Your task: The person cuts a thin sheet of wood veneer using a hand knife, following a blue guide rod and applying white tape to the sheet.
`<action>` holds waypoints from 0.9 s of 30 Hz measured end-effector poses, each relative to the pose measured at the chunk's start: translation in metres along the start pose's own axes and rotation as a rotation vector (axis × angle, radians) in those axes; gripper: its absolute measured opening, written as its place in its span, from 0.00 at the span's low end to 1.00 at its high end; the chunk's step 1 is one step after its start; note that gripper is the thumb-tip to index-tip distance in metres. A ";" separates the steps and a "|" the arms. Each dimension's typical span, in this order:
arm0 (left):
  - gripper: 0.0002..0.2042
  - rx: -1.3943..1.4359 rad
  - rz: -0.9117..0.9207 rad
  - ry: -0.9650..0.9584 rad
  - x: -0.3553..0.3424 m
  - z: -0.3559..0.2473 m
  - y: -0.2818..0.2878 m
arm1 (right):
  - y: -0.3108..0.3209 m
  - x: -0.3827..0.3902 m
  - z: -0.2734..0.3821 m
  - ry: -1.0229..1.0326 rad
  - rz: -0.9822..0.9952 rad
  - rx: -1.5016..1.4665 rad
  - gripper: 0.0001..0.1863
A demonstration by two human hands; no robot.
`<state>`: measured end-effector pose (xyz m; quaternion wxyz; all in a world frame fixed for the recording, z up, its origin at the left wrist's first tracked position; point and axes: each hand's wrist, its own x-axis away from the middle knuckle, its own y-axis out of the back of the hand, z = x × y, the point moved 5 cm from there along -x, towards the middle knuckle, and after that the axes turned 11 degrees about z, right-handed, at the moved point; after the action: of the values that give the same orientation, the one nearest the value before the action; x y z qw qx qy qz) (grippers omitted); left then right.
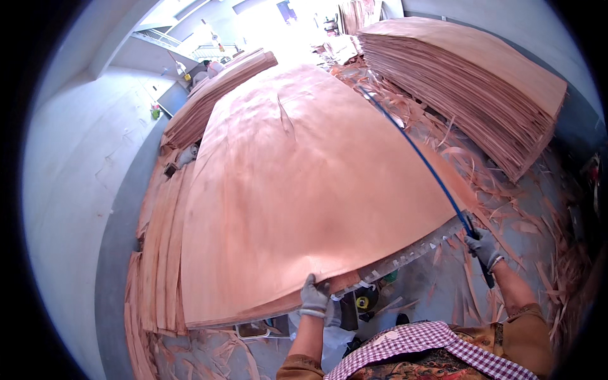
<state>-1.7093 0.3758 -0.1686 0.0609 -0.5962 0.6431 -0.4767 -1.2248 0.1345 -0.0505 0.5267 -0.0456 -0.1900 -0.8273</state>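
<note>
A large pinkish wood veneer sheet (297, 183) lies across a low bench with a pale, taped edge strip (405, 256) showing along its front. My left hand (313, 295), in a grey glove, grips the sheet's front edge near the middle, thumb on top. My right hand (482, 247), also gloved, is closed round a long blue rod (424, 164) with a dark lower end; the rod lies along the sheet's right side and reaches toward its far end. The sheet has creases and a split near its upper middle.
Tall veneer stacks stand at the right (462, 95) and back left (221, 88). Narrow strips (158, 253) lie along the left beside a white wall (69, 209). Veneer scraps (525, 240) litter the grey floor. A partly hidden person (212, 66) is behind the left stack.
</note>
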 end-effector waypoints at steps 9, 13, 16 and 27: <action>0.06 0.068 0.423 -0.195 -0.025 -0.014 -0.054 | -0.082 -0.009 0.023 -0.025 0.255 -0.109 0.10; 0.09 0.114 0.179 0.094 0.017 0.055 -0.061 | -0.088 -0.002 0.011 -0.034 0.281 -0.120 0.10; 0.11 0.036 0.124 0.143 0.027 0.077 -0.063 | -0.093 -0.006 0.009 -0.048 0.296 -0.040 0.10; 0.10 0.284 0.334 0.222 0.039 0.071 -0.051 | -0.088 -0.009 -0.024 -0.061 0.234 -0.038 0.11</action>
<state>-1.6380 0.3134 -0.1530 0.1508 -0.4109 0.6621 -0.6083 -1.2956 0.1666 -0.0983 0.6128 -0.1025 -0.1837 -0.7617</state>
